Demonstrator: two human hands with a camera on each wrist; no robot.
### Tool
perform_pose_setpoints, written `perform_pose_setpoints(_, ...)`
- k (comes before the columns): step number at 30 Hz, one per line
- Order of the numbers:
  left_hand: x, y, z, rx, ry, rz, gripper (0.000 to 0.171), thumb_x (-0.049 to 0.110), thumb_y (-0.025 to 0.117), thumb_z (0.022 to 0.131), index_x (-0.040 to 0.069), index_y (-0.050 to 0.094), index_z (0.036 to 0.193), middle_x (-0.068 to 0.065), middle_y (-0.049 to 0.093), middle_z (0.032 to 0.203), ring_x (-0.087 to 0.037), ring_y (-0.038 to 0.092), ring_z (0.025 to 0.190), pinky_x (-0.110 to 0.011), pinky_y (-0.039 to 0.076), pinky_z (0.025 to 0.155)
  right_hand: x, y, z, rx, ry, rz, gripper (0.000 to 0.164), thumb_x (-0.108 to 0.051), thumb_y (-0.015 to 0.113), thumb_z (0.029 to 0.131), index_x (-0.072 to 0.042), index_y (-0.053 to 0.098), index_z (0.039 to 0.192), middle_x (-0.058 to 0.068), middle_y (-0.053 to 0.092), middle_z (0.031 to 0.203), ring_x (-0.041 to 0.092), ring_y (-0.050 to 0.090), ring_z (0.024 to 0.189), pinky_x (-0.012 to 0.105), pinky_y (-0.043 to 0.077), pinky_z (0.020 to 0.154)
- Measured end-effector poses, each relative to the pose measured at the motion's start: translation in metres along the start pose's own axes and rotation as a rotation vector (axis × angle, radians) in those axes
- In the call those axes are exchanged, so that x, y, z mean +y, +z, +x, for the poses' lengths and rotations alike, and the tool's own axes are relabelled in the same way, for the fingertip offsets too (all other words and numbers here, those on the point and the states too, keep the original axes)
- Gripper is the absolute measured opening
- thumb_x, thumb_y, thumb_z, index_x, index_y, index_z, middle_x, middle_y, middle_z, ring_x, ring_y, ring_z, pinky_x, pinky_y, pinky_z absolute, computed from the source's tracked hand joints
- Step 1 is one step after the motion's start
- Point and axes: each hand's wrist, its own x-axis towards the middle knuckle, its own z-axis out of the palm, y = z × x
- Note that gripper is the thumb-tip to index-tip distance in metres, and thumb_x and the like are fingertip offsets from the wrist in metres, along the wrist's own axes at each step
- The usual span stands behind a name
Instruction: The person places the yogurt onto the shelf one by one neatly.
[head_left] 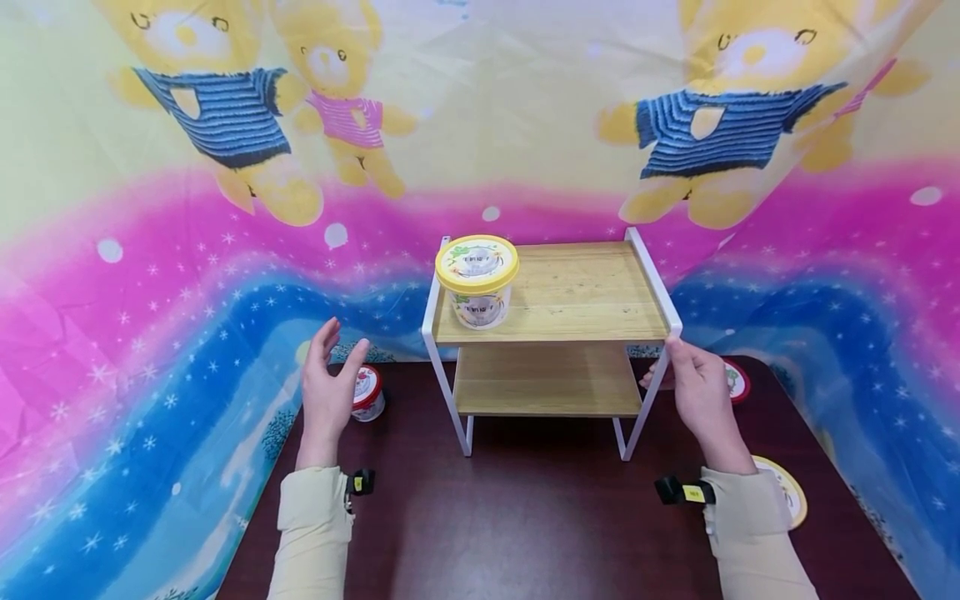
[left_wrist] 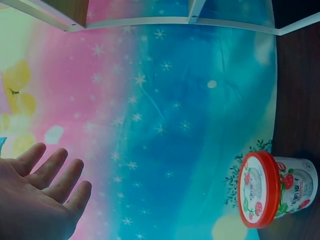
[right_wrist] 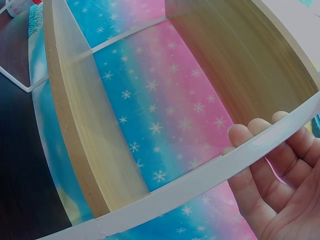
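Observation:
A two-tier shelf rack (head_left: 577, 287) with wood-look boards and white metal side frames stands on the table. My right hand (head_left: 705, 396) holds its right frame just below the top board; in the right wrist view the fingers (right_wrist: 255, 130) reach around the white bar. On the top board, at the left, sits a tub with a yellow lid (head_left: 477, 279). To the left of the rack my left hand (head_left: 330, 404) is raised, fingers spread and holding nothing. A red-lidded tub with strawberry pictures (left_wrist: 287, 187) stands on the table beyond it, not touched.
Behind my right hand is another red-lidded tub (head_left: 737, 381), partly hidden. A yellow-lidded tub (head_left: 791, 496) is partly covered by the right sleeve. The dark brown table (head_left: 510, 525) has a printed cloth backdrop (head_left: 495, 158) close behind and beside it.

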Motion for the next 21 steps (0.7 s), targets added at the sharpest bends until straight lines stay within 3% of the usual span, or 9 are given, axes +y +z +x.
perform_pose_setpoints(15,-0.021,-0.004,0.001,0.031,-0.076,0.030,0.075,0.053,0.069,0.094,0.023,0.041,0.156,0.001,0.044,0.155,-0.019,0.038,0.143,-0.048,0.029,0.116,-0.002,0.001,-0.001,0.010,0.010,0.002,0.049,-0.034,0.044,0.111,0.005,0.067,0.092,0.004,0.070,0.074,0.012,0.072,0.065,0.021,0.057,0.065)
perform_pose_setpoints(21,-0.028,-0.004,0.000,0.032,-0.109,0.039,0.078,0.054,0.071,0.092,0.023,0.040,0.157,0.001,0.044,0.156,-0.020,0.036,0.144,-0.050,0.029,0.116,-0.002,0.002,-0.001,0.008,0.012,-0.003,0.050,-0.034,0.044,0.111,0.007,0.067,0.093,0.010,0.070,0.075,0.012,0.072,0.065,0.021,0.057,0.065)
